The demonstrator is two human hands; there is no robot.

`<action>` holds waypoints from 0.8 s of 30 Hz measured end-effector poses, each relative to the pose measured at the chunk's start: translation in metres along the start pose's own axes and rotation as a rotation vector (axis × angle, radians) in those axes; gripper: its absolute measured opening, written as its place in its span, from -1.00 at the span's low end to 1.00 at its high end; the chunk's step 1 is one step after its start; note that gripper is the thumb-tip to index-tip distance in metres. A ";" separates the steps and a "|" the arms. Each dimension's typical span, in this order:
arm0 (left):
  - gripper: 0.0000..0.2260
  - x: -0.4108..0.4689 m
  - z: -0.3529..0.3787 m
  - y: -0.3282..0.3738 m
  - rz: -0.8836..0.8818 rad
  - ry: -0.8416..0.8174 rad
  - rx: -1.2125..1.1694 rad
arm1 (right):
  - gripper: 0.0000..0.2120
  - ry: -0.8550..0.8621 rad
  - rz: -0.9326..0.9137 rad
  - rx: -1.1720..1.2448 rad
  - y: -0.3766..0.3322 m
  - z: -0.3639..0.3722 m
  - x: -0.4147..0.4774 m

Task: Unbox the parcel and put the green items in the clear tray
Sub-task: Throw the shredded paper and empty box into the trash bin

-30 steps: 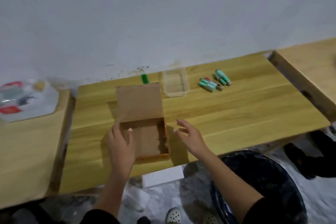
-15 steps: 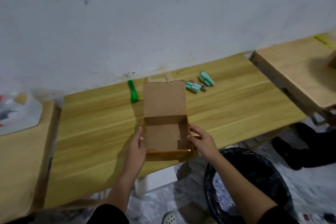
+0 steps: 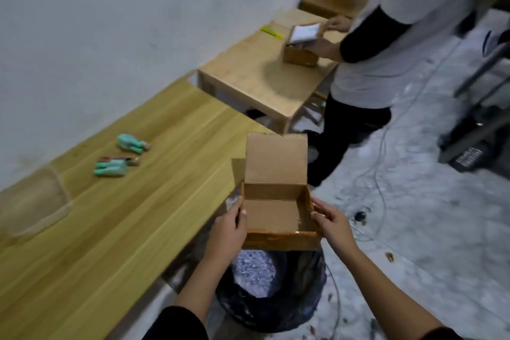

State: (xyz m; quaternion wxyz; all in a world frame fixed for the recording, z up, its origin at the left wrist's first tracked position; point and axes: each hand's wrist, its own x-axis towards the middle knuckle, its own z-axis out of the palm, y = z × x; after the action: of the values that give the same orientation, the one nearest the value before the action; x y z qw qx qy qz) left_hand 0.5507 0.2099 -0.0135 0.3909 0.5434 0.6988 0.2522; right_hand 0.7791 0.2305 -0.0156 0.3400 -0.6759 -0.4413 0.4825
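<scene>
Left hand (image 3: 227, 232) and right hand (image 3: 335, 225) grip the side walls of the open cardboard box (image 3: 276, 212), lid up, lower centre, above the black bin (image 3: 270, 295). 2 clusters of green items (image 3: 110, 168) lie on the table (image 3: 124, 229), centre left; clear tray (image 3: 33, 201) at far left.

The box (image 3: 276, 201) is being logged as matt brown cardboard, a glossy tape strip (image 3: 281, 235) along its front edge. The table (image 3: 124, 223) is being read as smooth, faintly sheened wood. The clear tray (image 3: 62, 190) and green items (image 3: 110, 170) are being taken as smooth plastic, and the bin liner (image 3: 289, 309) as crinkled, glossy black plastic.
</scene>
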 end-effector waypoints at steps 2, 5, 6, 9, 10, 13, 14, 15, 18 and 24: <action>-0.61 0.007 0.021 -0.002 -0.043 -0.079 -0.002 | -0.66 0.004 0.045 -0.035 0.015 -0.013 0.000; -0.60 0.017 0.041 -0.014 -0.139 -0.191 0.003 | -0.68 -0.014 0.104 -0.119 0.039 -0.017 0.004; -0.59 0.019 0.047 -0.019 -0.174 -0.236 0.010 | -0.68 -0.033 0.121 -0.145 0.046 -0.017 0.005; -0.56 0.023 0.059 -0.032 -0.241 -0.357 0.040 | -0.66 -0.097 0.183 -0.222 0.067 -0.014 0.007; -0.55 0.024 0.063 -0.036 -0.254 -0.394 0.067 | -0.63 -0.131 0.208 -0.250 0.075 -0.012 0.007; -0.52 0.023 0.070 -0.046 -0.264 -0.426 0.153 | -0.54 -0.235 0.295 -0.375 0.092 -0.006 0.003; -0.51 0.022 0.071 -0.049 -0.263 -0.412 0.162 | -0.52 -0.253 0.307 -0.402 0.096 -0.004 0.002; -0.51 0.021 0.072 -0.051 -0.254 -0.396 0.166 | -0.51 -0.265 0.315 -0.415 0.097 -0.003 0.000; -0.52 0.016 0.068 -0.054 -0.196 -0.378 0.170 | -0.49 -0.280 0.315 -0.431 0.093 0.002 -0.006; -0.52 0.005 0.050 -0.046 -0.078 -0.397 0.195 | -0.48 -0.251 0.250 -0.403 0.065 0.021 -0.019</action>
State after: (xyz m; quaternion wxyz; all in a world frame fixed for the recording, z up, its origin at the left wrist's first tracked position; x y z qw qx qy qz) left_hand 0.5648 0.1980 -0.0791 0.4757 0.5903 0.6497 0.0561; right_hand 0.7740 0.1890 -0.0732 0.0788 -0.7143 -0.4801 0.5030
